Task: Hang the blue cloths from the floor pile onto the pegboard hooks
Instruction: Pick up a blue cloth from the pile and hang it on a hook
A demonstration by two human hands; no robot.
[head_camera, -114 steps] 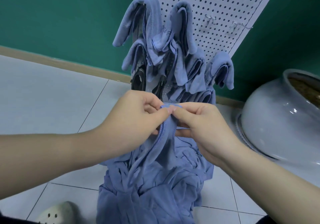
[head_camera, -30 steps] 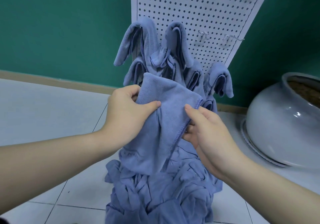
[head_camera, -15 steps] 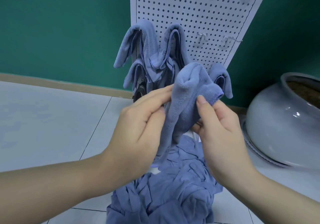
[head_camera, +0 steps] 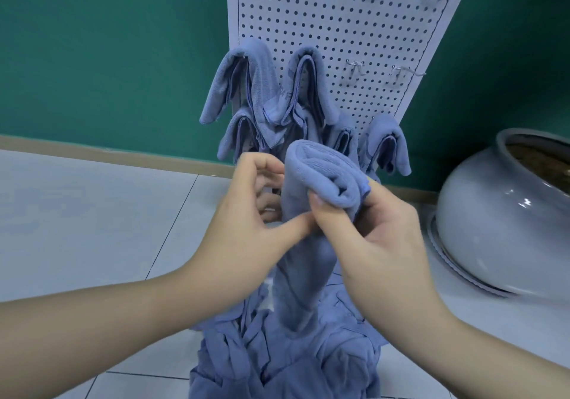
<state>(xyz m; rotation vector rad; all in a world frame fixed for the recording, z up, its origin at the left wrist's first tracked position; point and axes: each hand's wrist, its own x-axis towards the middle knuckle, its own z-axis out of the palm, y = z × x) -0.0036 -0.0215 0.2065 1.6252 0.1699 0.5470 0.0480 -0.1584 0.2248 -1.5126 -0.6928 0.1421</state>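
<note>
Both hands, left hand (head_camera: 246, 232) and right hand (head_camera: 367, 238), pinch folded cloth (head_camera: 320, 179) at frame centre; free hook (head_camera: 354, 66) up-right on pegboard (head_camera: 339, 28), right hand nearer.

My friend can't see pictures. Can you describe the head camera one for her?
Two hands, left and right, hold a folded blue cloth above a floor pile. Behind, more cloths hang on a white pegboard; a grey pot stands right.

Bare hooks (head_camera: 354, 66) on upper right pegboard (head_camera: 339, 22) reachable; hung cloths (head_camera: 277, 102) crowd lower left.
</note>
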